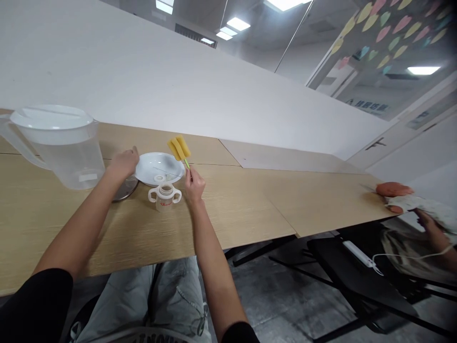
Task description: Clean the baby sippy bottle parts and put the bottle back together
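Observation:
In the head view my right hand (195,185) is closed round the green handle of a sponge brush (179,147), whose yellow sponge head points up. Just below and left of it stands a small open bottle (165,199) with two side handles and red lettering, upright on the table. Behind the bottle is a white bowl (152,164) with a small white ring (159,178) in it. My left hand (123,163) is closed beside the bowl's left rim; what its fingers hold, if anything, is hidden. Partly under my left forearm lies a round metallic disc (126,189).
A large clear pitcher (71,157) with a white lid stands at the left. The wooden table (246,205) runs right along a white wall. At the far right are another person's arm (433,233), an orange object (394,189), a black chair (352,257) and a power strip (358,253).

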The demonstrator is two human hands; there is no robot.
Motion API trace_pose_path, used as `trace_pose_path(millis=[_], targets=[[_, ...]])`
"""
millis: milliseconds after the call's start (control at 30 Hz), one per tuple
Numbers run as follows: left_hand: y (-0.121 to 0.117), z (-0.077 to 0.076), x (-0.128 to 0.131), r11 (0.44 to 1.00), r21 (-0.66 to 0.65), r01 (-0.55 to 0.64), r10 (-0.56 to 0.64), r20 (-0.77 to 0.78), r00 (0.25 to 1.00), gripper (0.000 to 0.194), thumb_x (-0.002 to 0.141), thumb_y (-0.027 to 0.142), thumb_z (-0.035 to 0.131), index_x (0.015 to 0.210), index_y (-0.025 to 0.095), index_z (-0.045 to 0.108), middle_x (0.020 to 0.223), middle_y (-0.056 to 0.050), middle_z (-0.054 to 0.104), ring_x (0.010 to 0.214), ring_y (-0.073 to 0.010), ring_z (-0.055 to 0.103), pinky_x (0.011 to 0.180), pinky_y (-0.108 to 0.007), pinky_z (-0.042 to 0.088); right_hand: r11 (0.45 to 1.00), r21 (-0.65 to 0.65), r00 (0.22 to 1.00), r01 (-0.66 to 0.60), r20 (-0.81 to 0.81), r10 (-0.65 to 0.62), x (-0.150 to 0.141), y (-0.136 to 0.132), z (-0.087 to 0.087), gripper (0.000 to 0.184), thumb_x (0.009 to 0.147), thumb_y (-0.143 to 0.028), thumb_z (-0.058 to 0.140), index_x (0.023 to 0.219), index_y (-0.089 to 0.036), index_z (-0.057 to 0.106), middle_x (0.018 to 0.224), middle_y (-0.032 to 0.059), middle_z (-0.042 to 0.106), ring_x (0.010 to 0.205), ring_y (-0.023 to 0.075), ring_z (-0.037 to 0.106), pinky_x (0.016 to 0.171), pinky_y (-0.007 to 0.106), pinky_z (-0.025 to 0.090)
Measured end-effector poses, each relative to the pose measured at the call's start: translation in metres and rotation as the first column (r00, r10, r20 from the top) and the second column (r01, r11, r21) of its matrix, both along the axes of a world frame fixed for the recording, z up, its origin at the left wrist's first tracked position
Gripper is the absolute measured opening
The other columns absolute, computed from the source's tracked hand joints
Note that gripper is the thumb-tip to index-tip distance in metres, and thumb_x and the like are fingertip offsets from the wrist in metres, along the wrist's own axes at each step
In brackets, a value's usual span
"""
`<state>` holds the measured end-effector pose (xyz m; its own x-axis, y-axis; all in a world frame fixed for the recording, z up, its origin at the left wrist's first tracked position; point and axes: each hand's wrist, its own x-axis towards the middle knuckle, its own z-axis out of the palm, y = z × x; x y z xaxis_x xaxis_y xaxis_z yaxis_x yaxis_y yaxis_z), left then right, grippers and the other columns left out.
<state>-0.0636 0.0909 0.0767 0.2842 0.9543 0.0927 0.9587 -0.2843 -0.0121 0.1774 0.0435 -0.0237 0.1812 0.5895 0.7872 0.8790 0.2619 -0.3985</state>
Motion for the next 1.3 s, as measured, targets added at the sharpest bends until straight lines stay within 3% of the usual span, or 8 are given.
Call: trace_pose_path(millis=[100, 167, 333, 467, 867, 967, 1100, 1300], targets=[[-0.008, 0.002, 0.028, 0.982, 0.042, 0.183, -0.185, 0.038, 0.982, 0.057, 0.084, 0.006, 0.049, 0.141, 0.012, 0.048, 0.142, -0.019, 0.054, 0.127, -0.0256, 0.054, 0.103, -0.034, 0.041, 1.000, 0.005, 1.000, -0.013, 0.012, 0.013, 0.000, 0.001, -0.001, 0.044, 0.105, -0.035, 0.032, 0.119, -0.015, 0.069, 0.081, 0.0104, 0.071, 0.068, 0.0131, 0.063, 0.065, 0.022, 0.044], [-0.010, -0.003, 0.048, 0.958, 0.003, 0.288, -0.287, 0.070, 0.955, 0.049, 0.087, 0.014, 0.050, 0.135, 0.022, 0.057, 0.140, -0.008, 0.059, 0.126, -0.0213, 0.055, 0.104, -0.029, 0.040, 0.999, 0.043, 1.000, -0.018, 0.012, 0.017, 0.001, 0.002, -0.002, 0.044, 0.105, -0.036, 0.033, 0.118, -0.015, 0.069, 0.079, 0.0101, 0.071, 0.067, 0.0129, 0.063, 0.063, 0.022, 0.044], [-0.010, -0.022, 0.074, 0.954, -0.043, 0.296, -0.292, 0.088, 0.952, 0.031, 0.086, 0.021, 0.054, 0.111, 0.018, 0.072, 0.116, -0.010, 0.071, 0.108, -0.0252, 0.065, 0.089, -0.029, 0.048, 0.984, 0.176, 0.999, -0.031, -0.013, 0.034, 0.001, 0.007, -0.006, 0.047, 0.105, -0.038, 0.033, 0.111, -0.013, 0.072, 0.078, 0.0104, 0.071, 0.065, 0.0134, 0.063, 0.061, 0.023, 0.043], [-0.008, -0.021, 0.072, 0.957, 0.005, 0.291, -0.290, 0.096, 0.952, 0.026, 0.085, 0.020, 0.051, 0.098, 0.017, 0.073, 0.106, -0.010, 0.074, 0.101, -0.0246, 0.067, 0.084, -0.028, 0.049, 0.984, 0.170, 0.999, -0.054, 0.004, 0.054, 0.002, 0.008, -0.008, 0.045, 0.105, -0.037, 0.034, 0.113, -0.013, 0.071, 0.078, 0.0104, 0.072, 0.064, 0.0136, 0.063, 0.061, 0.023, 0.043], [-0.006, 0.015, 0.046, 0.944, 0.154, 0.293, -0.326, 0.276, 0.904, 0.042, 0.080, 0.015, 0.049, 0.114, 0.016, 0.074, 0.111, -0.009, 0.074, 0.095, -0.0203, 0.069, 0.090, -0.027, 0.051, 0.991, 0.133, 0.998, -0.030, 0.059, 0.022, 0.002, 0.007, -0.008, 0.041, 0.104, -0.034, 0.038, 0.107, -0.012, 0.072, 0.069, 0.0063, 0.069, 0.057, 0.0109, 0.057, 0.057, 0.022, 0.037], [-0.009, 0.027, 0.036, 0.943, 0.255, 0.215, -0.311, 0.442, 0.841, 0.036, 0.082, 0.022, 0.053, 0.110, 0.016, 0.075, 0.108, -0.009, 0.073, 0.088, -0.0192, 0.068, 0.087, -0.029, 0.053, 0.993, 0.117, 0.998, -0.028, 0.051, 0.022, 0.001, 0.008, -0.009, 0.039, 0.103, -0.034, 0.040, 0.106, -0.013, 0.073, 0.067, 0.0052, 0.067, 0.056, 0.0108, 0.055, 0.056, 0.022, 0.036], [-0.015, 0.037, 0.030, 0.921, 0.376, 0.100, -0.341, 0.657, 0.672, 0.027, 0.081, 0.028, 0.061, 0.099, 0.018, 0.078, 0.100, -0.007, 0.073, 0.087, -0.0177, 0.066, 0.086, -0.030, 0.055, 0.993, 0.104, 0.998, -0.060, 0.015, 0.059, -0.002, 0.008, -0.008, 0.041, 0.103, -0.036, 0.039, 0.105, -0.013, 0.074, 0.064, 0.0044, 0.065, 0.054, 0.0103, 0.053, 0.056, 0.022, 0.035], [-0.025, 0.044, 0.035, 0.876, 0.481, 0.034, -0.436, 0.759, 0.484, 0.021, 0.079, 0.029, 0.066, 0.094, 0.022, 0.079, 0.097, -0.005, 0.073, 0.087, -0.0175, 0.067, 0.086, -0.031, 0.056, 0.993, 0.101, 0.995, -0.058, -0.076, 0.065, -0.001, 0.005, -0.006, 0.046, 0.103, -0.039, 0.035, 0.106, -0.013, 0.073, 0.069, 0.0058, 0.068, 0.056, 0.0112, 0.053, 0.056, 0.022, 0.037]])
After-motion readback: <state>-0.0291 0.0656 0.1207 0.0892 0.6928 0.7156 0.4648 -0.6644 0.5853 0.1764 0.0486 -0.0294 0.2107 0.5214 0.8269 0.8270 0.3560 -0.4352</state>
